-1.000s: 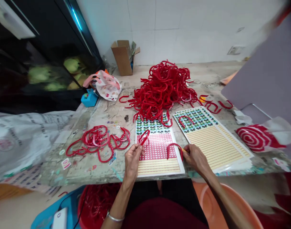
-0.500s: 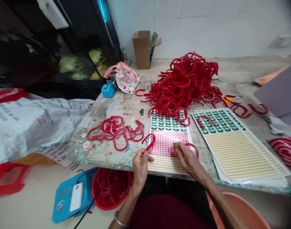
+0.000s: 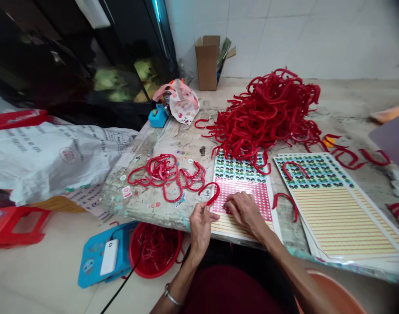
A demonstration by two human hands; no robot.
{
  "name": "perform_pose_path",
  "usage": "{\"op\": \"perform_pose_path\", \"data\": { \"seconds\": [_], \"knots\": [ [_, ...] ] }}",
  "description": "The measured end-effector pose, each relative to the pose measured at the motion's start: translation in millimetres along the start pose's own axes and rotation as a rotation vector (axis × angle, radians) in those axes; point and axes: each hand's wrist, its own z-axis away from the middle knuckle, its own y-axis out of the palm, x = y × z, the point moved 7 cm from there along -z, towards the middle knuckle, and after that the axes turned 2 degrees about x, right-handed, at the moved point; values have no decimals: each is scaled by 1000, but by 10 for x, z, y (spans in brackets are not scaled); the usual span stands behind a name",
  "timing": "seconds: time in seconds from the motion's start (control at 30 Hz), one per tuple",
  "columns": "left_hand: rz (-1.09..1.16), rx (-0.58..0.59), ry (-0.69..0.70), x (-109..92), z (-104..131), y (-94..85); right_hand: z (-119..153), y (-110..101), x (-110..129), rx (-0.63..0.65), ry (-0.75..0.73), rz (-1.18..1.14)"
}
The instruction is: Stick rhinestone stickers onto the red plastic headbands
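My left hand (image 3: 201,224) is closed around the lower end of a red U-shaped band (image 3: 213,194) at the left edge of a sticker sheet (image 3: 252,187). The band's curved end rises above my fingers and arcs left over the table. My right hand (image 3: 247,213) rests on the sheet with its fingers curled at the rows of small white marks on pink. Whatever its fingertips pinch is too small or hidden to make out. Another red band (image 3: 286,203) lies just right of the sheet.
A large heap of red bands (image 3: 268,115) covers the sheet's far end. A smaller group (image 3: 165,172) lies at the left. More sticker sheets (image 3: 346,222) are stacked at the right. Behind stand a cardboard box (image 3: 206,65) and a pouch (image 3: 183,102). A red basket (image 3: 155,266) sits below the edge.
The camera has turned slightly left. My right hand has moved left across the pink rows, closer to my left hand. The red band beside it now lies farther right, off the sheet.
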Motion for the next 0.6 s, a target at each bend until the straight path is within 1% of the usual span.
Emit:
{"op": "perform_pose_path", "data": {
  "seconds": [0.07, 0.13, 0.37, 0.6],
  "knots": [
    [-11, 7, 8, 13, -4, -4, -20, 95, 76, 10, -26, 14],
    [-27, 9, 18, 23, -9, -10, -38, 141, 103, 16, -50, 43],
    [-33, 25, 5, 32, -34, 3, -79, 206, 153, 54, -146, 73],
    [-45, 29, 4, 42, -31, -2, -62, 239, 184, 42, -165, 89]
  ]
}}
